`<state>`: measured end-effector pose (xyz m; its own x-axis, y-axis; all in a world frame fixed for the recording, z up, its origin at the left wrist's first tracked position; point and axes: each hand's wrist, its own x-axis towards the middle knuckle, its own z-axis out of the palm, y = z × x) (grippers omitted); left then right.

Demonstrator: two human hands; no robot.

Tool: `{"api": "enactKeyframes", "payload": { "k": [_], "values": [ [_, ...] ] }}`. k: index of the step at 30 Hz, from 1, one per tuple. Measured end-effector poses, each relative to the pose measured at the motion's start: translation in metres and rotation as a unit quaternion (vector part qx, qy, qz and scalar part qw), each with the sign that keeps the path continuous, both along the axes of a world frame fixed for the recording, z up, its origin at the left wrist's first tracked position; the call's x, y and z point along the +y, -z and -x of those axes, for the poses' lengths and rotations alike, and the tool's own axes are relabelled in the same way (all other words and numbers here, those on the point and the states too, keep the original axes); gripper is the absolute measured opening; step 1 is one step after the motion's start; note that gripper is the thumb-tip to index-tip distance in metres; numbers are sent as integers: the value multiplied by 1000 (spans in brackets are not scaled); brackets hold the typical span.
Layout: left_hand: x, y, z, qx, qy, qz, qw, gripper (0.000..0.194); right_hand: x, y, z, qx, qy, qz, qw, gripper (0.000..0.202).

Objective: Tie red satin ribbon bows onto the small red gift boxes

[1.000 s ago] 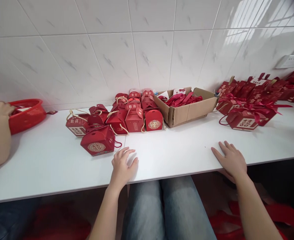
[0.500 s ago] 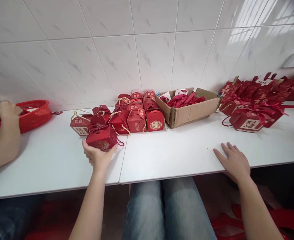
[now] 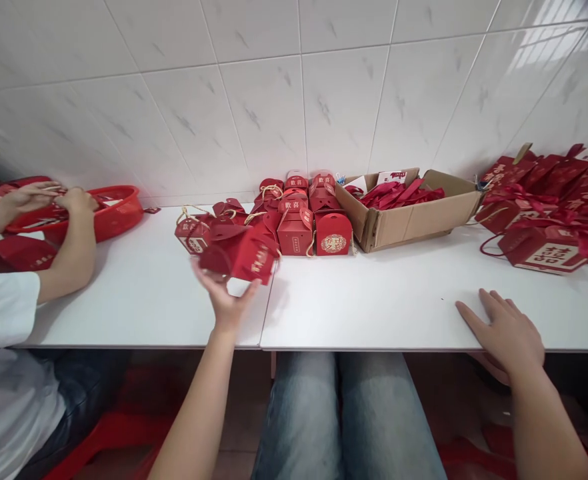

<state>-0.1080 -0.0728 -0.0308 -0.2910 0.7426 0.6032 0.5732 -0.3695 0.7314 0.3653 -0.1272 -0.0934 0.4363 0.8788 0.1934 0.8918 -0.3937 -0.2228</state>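
Observation:
My left hand [image 3: 227, 300] grips a red gift box [image 3: 247, 253], which is tilted and slightly blurred above the white table, in front of a cluster of small red boxes [image 3: 295, 230] with twine handles. Flat on the table near its front edge rests my right hand [image 3: 509, 330], its fingers spread and nothing in it. Beyond that hand stands a red hexagonal box [image 3: 549, 252] with a ribbon bow.
An open cardboard box [image 3: 414, 220] holds red ribbons [image 3: 399, 195] by the tiled wall. More red boxes [image 3: 564, 177] crowd the far right. On the left, another person's hands reach over a red basin [image 3: 119, 223].
My left hand has lifted and turned the red box, showing another side. The view has shifted left, bringing more of the other person into sight. My right hand stays on the table.

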Motion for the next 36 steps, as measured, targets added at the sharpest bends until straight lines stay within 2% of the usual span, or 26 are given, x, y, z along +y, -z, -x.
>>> {"api": "enactKeyframes", "payload": {
  "k": [1,3,6,9,15,17,19,21,22,24,26,27,29,31,36],
  "values": [
    [0,2,-2,53,53,42,996,116,0,0,0,1,0,-3,1000,76],
    [1,8,-6,182,125,147,964,105,0,0,-1,4,1,-8,1000,75],
    [4,13,-8,319,128,239,908,72,-1,-1,1,3,1,-11,1000,73],
    [4,12,-8,323,109,262,903,61,-1,-3,2,6,8,-2,1000,73],
    [1,11,-6,300,108,264,910,58,4,-7,1,35,21,2,999,75],
    [2,13,-5,303,106,262,910,58,12,-19,6,57,29,-50,997,77],
    [3,14,-5,308,106,255,910,58,26,-43,18,58,12,-138,989,72],
    [5,15,-5,312,107,251,910,58,49,-75,36,44,-69,-216,973,57],
    [5,16,-5,312,106,251,910,58,64,-92,46,50,-117,-231,965,49],
    [6,16,-5,311,102,252,911,58,99,-125,62,85,-174,-239,952,40],
    [7,16,-6,311,99,251,911,57,138,-149,72,100,-165,-237,952,40],
    [7,16,-6,311,96,249,912,56,156,-156,76,115,-128,-231,958,41],
    [7,15,-6,314,93,245,912,56,185,-163,80,126,-70,-187,972,43],
    [6,14,-7,316,92,248,911,56,201,-163,84,117,-52,-122,984,42],
    [2,12,-11,310,85,255,912,53,202,-163,81,107,-70,-61,990,43]
  ]
}}
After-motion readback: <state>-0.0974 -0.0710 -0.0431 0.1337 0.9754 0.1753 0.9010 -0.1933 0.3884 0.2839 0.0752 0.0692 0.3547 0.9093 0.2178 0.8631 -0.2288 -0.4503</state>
